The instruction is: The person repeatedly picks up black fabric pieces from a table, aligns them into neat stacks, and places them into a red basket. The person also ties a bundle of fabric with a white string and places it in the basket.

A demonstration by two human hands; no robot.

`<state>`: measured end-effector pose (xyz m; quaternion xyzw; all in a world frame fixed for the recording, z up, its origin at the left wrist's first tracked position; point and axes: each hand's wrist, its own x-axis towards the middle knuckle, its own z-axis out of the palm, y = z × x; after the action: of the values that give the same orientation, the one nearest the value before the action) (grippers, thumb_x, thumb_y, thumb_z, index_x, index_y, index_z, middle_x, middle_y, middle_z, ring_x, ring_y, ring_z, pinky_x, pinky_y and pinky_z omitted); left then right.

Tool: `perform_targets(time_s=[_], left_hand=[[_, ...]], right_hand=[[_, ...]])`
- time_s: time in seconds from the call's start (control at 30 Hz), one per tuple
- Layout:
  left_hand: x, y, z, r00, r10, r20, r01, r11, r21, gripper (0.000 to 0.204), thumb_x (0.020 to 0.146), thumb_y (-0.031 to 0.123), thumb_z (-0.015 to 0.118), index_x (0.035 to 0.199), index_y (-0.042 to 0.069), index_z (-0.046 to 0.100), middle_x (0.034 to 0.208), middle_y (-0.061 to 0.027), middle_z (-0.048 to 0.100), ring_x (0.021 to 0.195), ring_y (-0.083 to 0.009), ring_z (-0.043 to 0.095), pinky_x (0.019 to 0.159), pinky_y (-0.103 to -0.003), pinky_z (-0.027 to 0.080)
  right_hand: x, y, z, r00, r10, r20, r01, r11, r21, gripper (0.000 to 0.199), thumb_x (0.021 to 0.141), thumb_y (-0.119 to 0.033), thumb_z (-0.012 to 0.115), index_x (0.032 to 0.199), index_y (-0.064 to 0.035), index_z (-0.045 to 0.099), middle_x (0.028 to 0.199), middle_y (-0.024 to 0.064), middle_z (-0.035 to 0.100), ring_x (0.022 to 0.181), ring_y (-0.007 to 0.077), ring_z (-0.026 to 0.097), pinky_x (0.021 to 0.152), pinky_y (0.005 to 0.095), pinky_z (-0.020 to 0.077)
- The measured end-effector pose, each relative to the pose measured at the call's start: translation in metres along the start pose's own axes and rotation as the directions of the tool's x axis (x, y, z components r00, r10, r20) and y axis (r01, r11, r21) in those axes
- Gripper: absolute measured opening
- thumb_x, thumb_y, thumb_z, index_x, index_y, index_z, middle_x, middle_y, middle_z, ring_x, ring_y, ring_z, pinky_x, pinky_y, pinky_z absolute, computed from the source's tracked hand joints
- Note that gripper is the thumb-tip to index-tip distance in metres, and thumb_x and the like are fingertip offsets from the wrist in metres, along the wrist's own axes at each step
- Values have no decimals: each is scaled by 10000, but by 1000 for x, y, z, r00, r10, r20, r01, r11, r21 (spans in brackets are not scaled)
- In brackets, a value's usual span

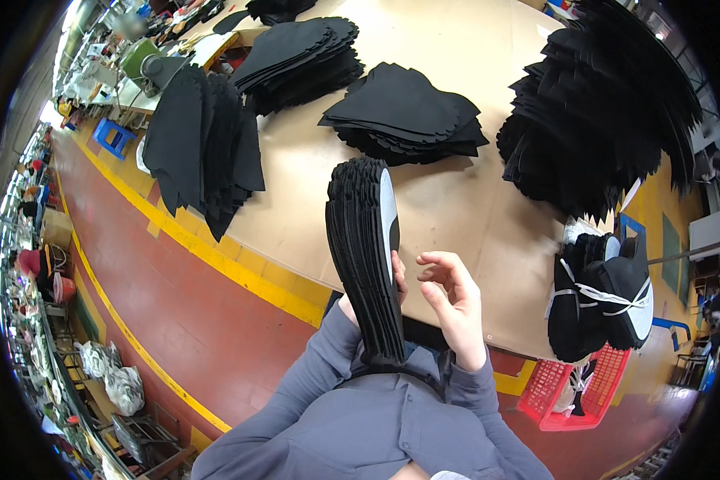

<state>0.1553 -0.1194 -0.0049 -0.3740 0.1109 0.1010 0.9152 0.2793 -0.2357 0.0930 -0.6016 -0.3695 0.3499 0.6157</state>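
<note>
The one view comes from a camera on my head, looking steeply down past my chest, so my grey sleeves rise from the lower edge of the frame. It sits close to my hands at centre, while the tabletop (472, 208) fills the upper middle and its edges bow near the rim.

Bare tan worktop (456, 208) open just beyond the upright black fabric stack (364, 256); blocked farther by flat black fabric piles (408, 116).
</note>
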Motion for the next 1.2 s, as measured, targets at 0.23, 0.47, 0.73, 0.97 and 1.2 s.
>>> perform_targets(time_s=[0.23,0.47,0.73,0.97,1.2], left_hand=[[0,6,-19,931,246,271,-352,399,847,224,1001,171,507,1141,20,594,1043,-95,656,891,-184,656,760,-282,574],[1,-18,11,952,191,241,-304,476,825,287,1004,151,498,1223,-17,577,1127,-134,658,987,-212,660,827,-320,587],[3,26,-27,911,269,311,-341,68,938,295,1004,200,524,1230,21,586,1122,-73,640,1021,-200,625,842,-330,557],[10,37,-19,990,75,123,-143,616,774,288,991,202,544,1250,79,572,1169,-32,612,1018,-181,593,834,-301,509],[29,50,-29,982,-178,-68,187,969,164,102,868,106,580,957,132,622,940,45,615,854,-134,483,747,-266,346]], right_hand=[[3,-5,15,999,-34,18,36,997,-69,465,793,-38,753,1210,-24,549,1163,46,570,1016,156,579,942,320,481],[1,6,13,995,-55,-78,64,991,118,514,862,-9,677,1321,-61,451,1250,125,568,1019,182,613,905,322,507],[0,-8,5,956,-280,-93,223,892,-393,221,878,-81,657,1097,-58,637,1170,220,599,1088,369,614,902,370,502],[3,-10,-8,922,-352,-161,319,927,-198,338,836,-165,738,1135,-59,620,1264,189,575,1129,362,598,936,403,498],[32,-70,-159,150,-650,-745,369,736,-568,214,887,29,626,1093,3,573,1187,129,565,1148,227,549,1013,349,426]])
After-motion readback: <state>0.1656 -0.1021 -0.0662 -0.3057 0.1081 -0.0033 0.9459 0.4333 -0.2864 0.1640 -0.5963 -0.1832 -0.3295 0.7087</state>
